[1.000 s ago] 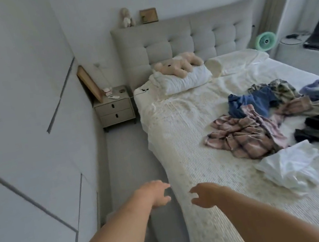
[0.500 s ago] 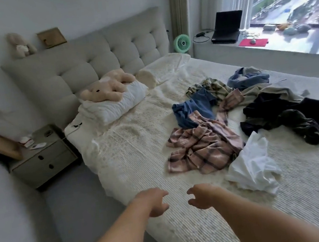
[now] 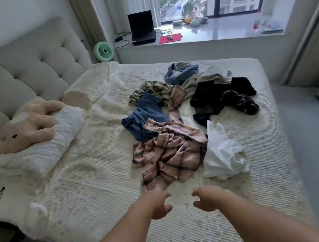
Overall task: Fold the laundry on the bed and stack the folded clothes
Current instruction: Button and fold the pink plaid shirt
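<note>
Pink plaid shirt (image 3: 170, 156) lay crumpled on the bed (image 3: 95, 193) among unfolded laundry, just beyond both hands. Left hand (image 3: 159, 205) and right hand (image 3: 207, 198) hovered apart, fingers loosely curled, holding nothing.

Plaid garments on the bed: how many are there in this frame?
2. A pink plaid shirt lies nearest the hands, in the middle of the bed; a green plaid one lies crumpled farther back, beside the blue garment. The pile may hide others.
</note>
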